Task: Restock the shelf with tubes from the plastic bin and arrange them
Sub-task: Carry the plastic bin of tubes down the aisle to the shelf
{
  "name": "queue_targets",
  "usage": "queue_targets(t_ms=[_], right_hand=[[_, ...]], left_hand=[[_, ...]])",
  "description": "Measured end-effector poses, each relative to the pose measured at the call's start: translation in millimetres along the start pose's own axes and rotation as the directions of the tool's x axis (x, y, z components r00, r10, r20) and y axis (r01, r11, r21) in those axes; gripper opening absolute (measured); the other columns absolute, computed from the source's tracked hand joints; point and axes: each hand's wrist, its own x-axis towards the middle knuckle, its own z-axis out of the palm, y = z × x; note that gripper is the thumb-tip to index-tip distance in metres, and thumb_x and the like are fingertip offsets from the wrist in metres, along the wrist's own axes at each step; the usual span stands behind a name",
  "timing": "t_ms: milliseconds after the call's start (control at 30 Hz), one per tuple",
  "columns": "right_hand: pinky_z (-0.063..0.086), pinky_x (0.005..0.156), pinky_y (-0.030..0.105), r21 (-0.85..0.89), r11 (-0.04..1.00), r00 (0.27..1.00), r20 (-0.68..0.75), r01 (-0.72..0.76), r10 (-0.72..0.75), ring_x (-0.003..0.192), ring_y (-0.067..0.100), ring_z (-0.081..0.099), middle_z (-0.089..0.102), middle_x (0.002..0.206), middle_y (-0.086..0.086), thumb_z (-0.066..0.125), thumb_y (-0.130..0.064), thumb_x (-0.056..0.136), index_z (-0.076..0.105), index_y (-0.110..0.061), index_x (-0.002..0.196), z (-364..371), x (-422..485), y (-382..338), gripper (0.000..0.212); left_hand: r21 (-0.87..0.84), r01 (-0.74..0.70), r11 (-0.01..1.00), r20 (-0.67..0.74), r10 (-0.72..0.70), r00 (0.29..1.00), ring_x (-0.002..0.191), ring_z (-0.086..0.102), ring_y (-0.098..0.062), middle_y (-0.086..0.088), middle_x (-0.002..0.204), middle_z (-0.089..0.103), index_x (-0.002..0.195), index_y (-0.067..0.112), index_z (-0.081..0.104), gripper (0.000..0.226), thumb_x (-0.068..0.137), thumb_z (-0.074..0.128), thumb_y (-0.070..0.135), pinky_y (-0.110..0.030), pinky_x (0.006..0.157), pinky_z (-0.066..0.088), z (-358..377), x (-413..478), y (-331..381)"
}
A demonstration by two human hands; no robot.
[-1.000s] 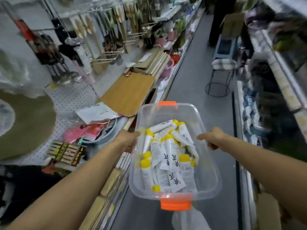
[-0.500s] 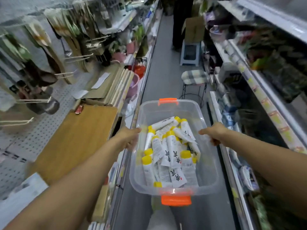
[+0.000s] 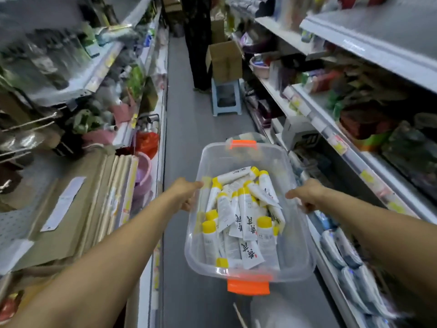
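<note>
Both forearms are bare to the frame's edge, with no sleeves, watch or rings visible.

Narrow grey-floored aisle (image 3: 189, 119) between crowded shelves (image 3: 354, 43)

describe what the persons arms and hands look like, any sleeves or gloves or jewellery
Both forearms are bare as far as the frame shows, with no sleeves in view. The left hand and right hand wear no gloves. No watch, bracelet or ring is visible, and no markings show.
</note>
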Motion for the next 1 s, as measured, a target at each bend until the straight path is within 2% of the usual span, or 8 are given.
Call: queue_targets(t_ms=[200, 367, 467, 667, 733, 833, 900, 1000], right_hand=[[0.033, 0.041, 0.024, 0.070, 0.996, 0.997, -0.050, -0.053, 0.057, 0.045, 0.020, 0.038, 0.040, 0.064, 0.012, 0.070, -0.011, 0.085, 0.041, -0.005, 0.083, -27.6, 136.0, -77.6, 0.030], [0.032, 0.040, 0.023, 0.108, 0.987, 0.989, -0.066, -0.123, 0.130, 0.044, 0.020, 0.040, 0.042, 0.064, 0.012, 0.068, -0.009, 0.085, 0.040, -0.005, 0.080, -53.3, 249.7, -134.3, 0.029], [0.032, 0.041, 0.023, 0.143, 0.979, 0.984, -0.079, -0.148, 0.160, 0.045, 0.020, 0.040, 0.042, 0.064, 0.011, 0.067, -0.009, 0.086, 0.038, -0.006, 0.079, -61.9, 306.3, -161.8, 0.030], [0.029, 0.033, 0.016, 0.240, 0.939, 0.956, -0.100, -0.246, 0.276, 0.032, 0.018, 0.038, 0.042, 0.058, 0.011, 0.064, -0.009, 0.088, 0.041, -0.003, 0.078, -64.4, 399.6, -190.5, 0.026], [0.030, 0.033, 0.015, 0.311, 0.910, 0.939, -0.119, -0.274, 0.323, 0.028, 0.016, 0.039, 0.044, 0.057, 0.012, 0.063, -0.009, 0.087, 0.044, -0.003, 0.075, -59.7, 429.8, -194.7, 0.024], [0.036, 0.046, 0.024, 0.463, 0.826, 0.901, -0.119, -0.321, 0.417, 0.045, 0.019, 0.040, 0.047, 0.059, 0.012, 0.064, -0.008, 0.086, 0.051, -0.001, 0.083, -44.0, 468.7, -201.5, 0.015], [0.038, 0.046, 0.025, 0.551, 0.758, 0.870, -0.111, -0.348, 0.480, 0.049, 0.019, 0.040, 0.047, 0.061, 0.011, 0.064, -0.007, 0.086, 0.052, -0.003, 0.087, -29.9, 491.0, -205.5, 0.012], [0.046, 0.047, 0.026, 0.655, 0.653, 0.809, -0.107, -0.380, 0.578, 0.049, 0.019, 0.043, 0.049, 0.060, 0.010, 0.064, -0.007, 0.087, 0.050, -0.007, 0.079, -6.2, 517.7, -213.3, 0.016]], left_hand=[[0.097, -0.022, 0.995, 0.061, 0.016, 0.998, 0.054, 0.053, -0.024, -0.013, 0.070, 0.051, 0.120, -0.011, 0.051, 0.055, 0.090, 0.064, 0.033, -0.033, 0.050, 0.052, 9.1, 158.9, 95.9], [0.156, -0.006, 0.988, 0.145, -0.017, 0.989, 0.049, 0.052, -0.023, -0.013, 0.065, 0.050, 0.110, -0.005, 0.055, 0.041, 0.091, 0.063, 0.030, -0.037, 0.051, 0.056, 29.3, 283.7, 173.8], [0.198, -0.028, 0.980, 0.174, -0.007, 0.985, 0.051, 0.053, -0.023, -0.013, 0.068, 0.051, 0.110, -0.002, 0.053, 0.037, 0.092, 0.062, 0.028, -0.033, 0.045, 0.053, 42.2, 350.0, 210.6], [0.313, -0.066, 0.947, 0.255, -0.017, 0.967, 0.052, 0.050, -0.025, -0.012, 0.064, 0.048, 0.073, 0.004, 0.049, 0.032, 0.093, 0.061, 0.026, -0.035, 0.053, 0.050, 73.7, 478.8, 274.3], [0.358, -0.097, 0.928, 0.305, -0.018, 0.952, 0.052, 0.048, -0.025, -0.011, 0.062, 0.047, 0.070, 0.005, 0.049, 0.033, 0.094, 0.059, 0.025, -0.034, 0.054, 0.049, 86.9, 524.3, 296.3], [0.444, -0.146, 0.884, 0.376, -0.036, 0.926, 0.051, 0.048, -0.025, -0.012, 0.060, 0.049, 0.068, 0.004, 0.052, 0.033, 0.093, 0.060, 0.025, -0.033, 0.054, 0.049, 105.5, 589.8, 329.7], [0.500, -0.183, 0.846, 0.417, -0.050, 0.908, 0.051, 0.047, -0.024, -0.011, 0.060, 0.048, 0.068, 0.005, 0.052, 0.033, 0.093, 0.061, 0.025, -0.032, 0.053, 0.047, 120.5, 631.7, 348.1], [0.562, -0.253, 0.788, 0.485, -0.066, 0.872, 0.051, 0.044, -0.023, -0.010, 0.060, 0.047, 0.072, 0.006, 0.053, 0.028, 0.091, 0.063, 0.025, -0.032, 0.056, 0.045, 145.4, 686.3, 371.6]])
